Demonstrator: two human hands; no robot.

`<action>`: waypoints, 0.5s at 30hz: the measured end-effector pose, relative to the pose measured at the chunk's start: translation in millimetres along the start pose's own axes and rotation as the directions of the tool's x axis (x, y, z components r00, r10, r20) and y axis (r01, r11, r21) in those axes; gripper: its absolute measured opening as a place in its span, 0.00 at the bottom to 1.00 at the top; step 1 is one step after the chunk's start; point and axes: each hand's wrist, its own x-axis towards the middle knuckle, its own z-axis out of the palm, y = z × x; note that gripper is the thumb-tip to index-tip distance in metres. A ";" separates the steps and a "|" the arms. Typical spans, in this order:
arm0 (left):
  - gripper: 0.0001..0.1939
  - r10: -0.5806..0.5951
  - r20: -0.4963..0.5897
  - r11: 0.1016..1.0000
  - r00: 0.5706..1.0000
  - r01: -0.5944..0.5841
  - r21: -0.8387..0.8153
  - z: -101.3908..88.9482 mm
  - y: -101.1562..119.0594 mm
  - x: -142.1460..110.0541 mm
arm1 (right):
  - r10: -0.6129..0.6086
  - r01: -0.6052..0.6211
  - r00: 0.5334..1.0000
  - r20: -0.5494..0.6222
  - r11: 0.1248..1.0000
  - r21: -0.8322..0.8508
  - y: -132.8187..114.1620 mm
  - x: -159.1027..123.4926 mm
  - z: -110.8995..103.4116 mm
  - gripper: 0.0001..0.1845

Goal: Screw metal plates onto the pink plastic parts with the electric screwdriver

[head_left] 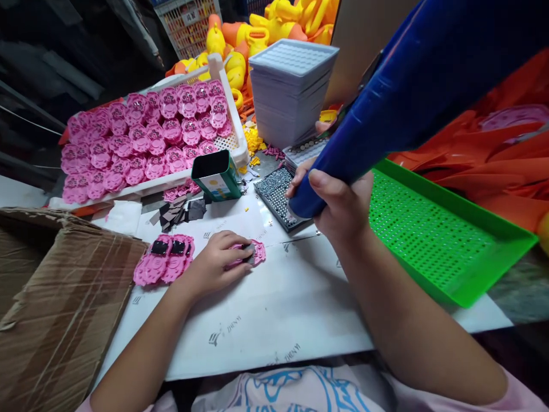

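Note:
My left hand rests on the white-covered table, its fingers over a pink plastic toy part with a dark square piece on it, pressing it down. In my right hand is a thick blue power screwdriver, held slanting with its lower end over a black perforated tray of small screws. The hand and tool hide the tip and part of that tray. Left of my left hand lie several pink parts, with black pieces on some of them.
A white crate holds rows of pink parts. Nearby are a green tin, loose dark squares and stacked white trays. A cardboard box flanks the left, a green perforated basket the right. Yellow and orange parts pile behind.

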 end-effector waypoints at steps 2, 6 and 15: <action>0.08 -0.004 -0.016 1.000 1.000 0.004 -0.027 1.4 1.5 -1.7 | -0.002 0.002 1.000 0.001 0.999 -0.033 0.0 -0.7 -0.1 0.24; 0.11 -0.010 -0.115 0.996 0.993 -0.001 -0.090 3.0 -1.8 -4.8 | -0.057 0.058 0.998 0.024 0.997 -0.056 0.0 -0.8 0.6 0.21; 0.07 -0.064 -0.094 0.992 0.993 0.054 -0.110 12.7 0.7 -4.1 | -0.070 0.071 0.997 0.024 0.996 -0.046 3.5 -0.1 0.3 0.20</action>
